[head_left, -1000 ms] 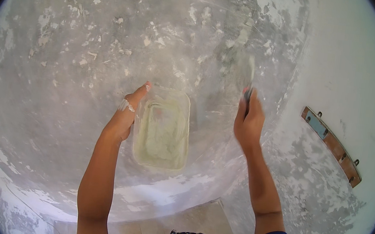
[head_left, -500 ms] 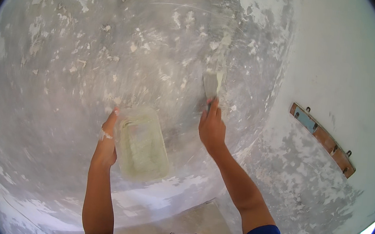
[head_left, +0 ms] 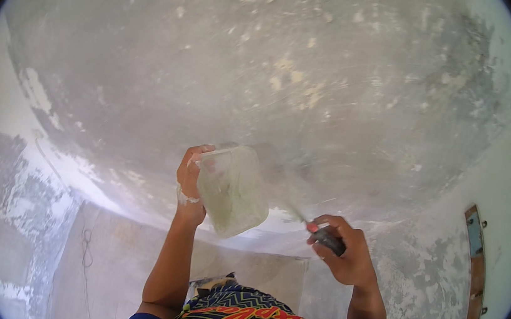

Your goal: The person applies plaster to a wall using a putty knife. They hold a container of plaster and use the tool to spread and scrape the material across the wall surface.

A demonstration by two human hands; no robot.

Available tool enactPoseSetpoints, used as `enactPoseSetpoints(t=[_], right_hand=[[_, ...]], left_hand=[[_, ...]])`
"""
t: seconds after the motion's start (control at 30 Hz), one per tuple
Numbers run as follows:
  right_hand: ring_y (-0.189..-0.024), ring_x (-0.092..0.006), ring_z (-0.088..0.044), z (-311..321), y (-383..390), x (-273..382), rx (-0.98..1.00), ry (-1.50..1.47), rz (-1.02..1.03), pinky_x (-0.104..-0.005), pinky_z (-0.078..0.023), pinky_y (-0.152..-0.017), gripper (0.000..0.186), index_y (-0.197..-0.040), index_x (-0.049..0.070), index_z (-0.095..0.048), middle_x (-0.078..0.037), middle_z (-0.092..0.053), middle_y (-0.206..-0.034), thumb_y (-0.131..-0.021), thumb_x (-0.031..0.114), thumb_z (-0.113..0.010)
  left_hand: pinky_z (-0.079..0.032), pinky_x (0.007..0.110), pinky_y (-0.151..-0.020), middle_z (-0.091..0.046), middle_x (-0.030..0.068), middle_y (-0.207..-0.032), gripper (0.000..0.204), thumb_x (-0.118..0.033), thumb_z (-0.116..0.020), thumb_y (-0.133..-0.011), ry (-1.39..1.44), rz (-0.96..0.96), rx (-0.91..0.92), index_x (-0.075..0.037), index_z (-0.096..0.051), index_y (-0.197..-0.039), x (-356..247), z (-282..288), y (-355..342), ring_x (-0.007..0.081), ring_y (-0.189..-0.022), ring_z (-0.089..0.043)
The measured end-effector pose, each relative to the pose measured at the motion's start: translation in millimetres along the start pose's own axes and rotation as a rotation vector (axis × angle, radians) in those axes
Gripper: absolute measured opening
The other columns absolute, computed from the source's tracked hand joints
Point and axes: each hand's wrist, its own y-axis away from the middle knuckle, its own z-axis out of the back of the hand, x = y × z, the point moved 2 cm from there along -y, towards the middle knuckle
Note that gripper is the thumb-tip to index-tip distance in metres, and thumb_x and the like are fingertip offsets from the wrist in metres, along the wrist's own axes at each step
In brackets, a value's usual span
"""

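Left hand (head_left: 190,183) fingers wrapped around rim of translucent plastic tub (head_left: 231,189), tub tilted before grey wall (head_left: 266,66). Right hand (head_left: 346,252) fingers closed on scraper (head_left: 317,229), blade pointing toward tub.

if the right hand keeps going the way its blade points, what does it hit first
Probably the translucent tub held in the left hand: the right hand aims its scraper up-left toward it. Depth is unclear; it might pass by and meet the wall.

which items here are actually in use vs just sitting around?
In use:
- translucent plastic tub, held in the left hand
- putty knife, gripped in the right hand
- patchy grey wall ahead of both

Lying about:
- wooden strip with blue face, on the wall at right
- thin cord, lower left
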Motion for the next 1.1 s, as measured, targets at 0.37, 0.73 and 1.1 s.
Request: enactPoseSetpoints(t=[0.37, 0.73, 1.1], right_hand=[[-0.060, -0.0148, -0.055, -80.1, -36.7, -20.3, 0.151, 0.020, 0.037, -0.0310, -0.047, -0.060, 0.033, -0.127, -0.002, -0.067, -0.013, -0.064, -0.071, -0.097, 0.012, -0.068], [-0.065, -0.0120, -0.054, -135.9, -31.4, -44.5, 0.250, -0.148, -0.044, -0.0313, -0.047, -0.062, 0.031, -0.126, -0.006, -0.065, -0.008, -0.063, -0.072, -0.103, 0.015, -0.062], [-0.046, -0.0085, -0.043, -146.2, -43.3, -84.3, 0.501, -1.176, -0.668, -0.0231, -0.030, -0.039, 0.030, -0.127, 0.001, -0.063, -0.007, -0.062, -0.078, -0.105, 0.020, -0.055]], left_hand=[[-0.050, 0.035, -0.090, -0.059, 0.0104, -0.114, 0.064, -0.057, -0.051, -0.097, -0.422, -0.373, -0.122, 0.001, -0.056, -0.124, -21.3, 32.6, 16.1, 0.0200, -0.102, -0.060], [-0.050, 0.035, -0.095, -0.061, 0.0133, -0.122, 0.047, -0.037, -0.053, -0.098, -0.329, -0.489, -0.254, 0.003, -0.056, -0.122, -14.5, 41.7, 30.7, 0.0207, -0.110, -0.058], [-0.046, 0.033, -0.089, -0.060, 0.0108, -0.109, 0.037, -0.030, -0.048, -0.105, -0.621, -0.424, -0.499, 0.003, -0.059, -0.119, -23.5, 26.7, 17.7, 0.0182, -0.098, -0.054]])
